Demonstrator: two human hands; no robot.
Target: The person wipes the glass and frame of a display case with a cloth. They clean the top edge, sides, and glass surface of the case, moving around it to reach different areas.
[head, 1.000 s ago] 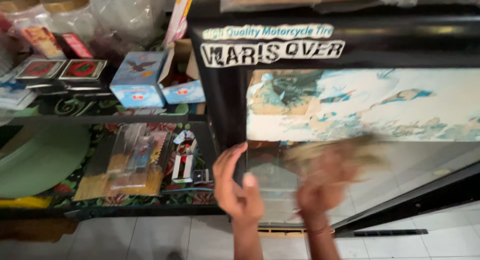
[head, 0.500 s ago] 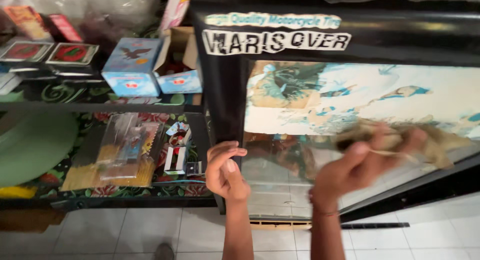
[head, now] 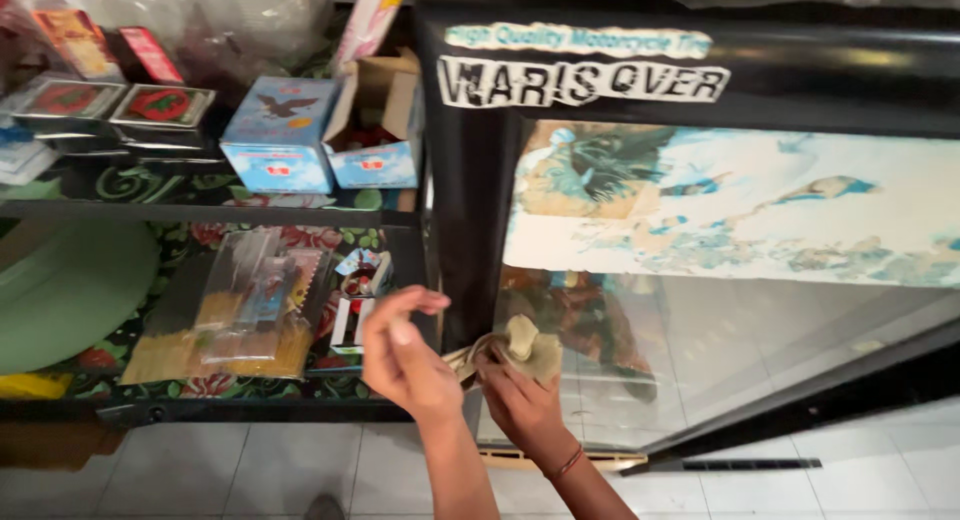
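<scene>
Shelf to the left of the fingers: a dark two-level shelf (head: 200,212) carried blue boxes (head: 278,132) on its upper level and a clear packet of yellowish sticks (head: 245,315) on the lower one, all well apart from both hands.

Left hand: the left hand (head: 405,355) hovered in front of the shelf's right end, its fingers (head: 420,302) loosely curled and partly spread, closed on nothing that could be seen. A corner of the cloth seemed to touch its palm side, though that contact was hard to tell.

Cloth: a crumpled tan cloth (head: 525,348) sat between the two hands, just right of the left fingers and bunched with no clear long axis.

Right hand: the right hand (head: 525,405) was the nearer one, its fingers closed on the cloth from below and pressing it toward the glass.

Cabinet: the black-framed cabinet (head: 470,230) stood directly beyond the fingers, its glass door (head: 750,340) stretching away to their right under a worn picture sticker (head: 730,205).

Open room: bare glass lay to the right and below the fingers; the black frame post hemmed them on the left, and the tiled floor (head: 820,490) lay beneath.
</scene>
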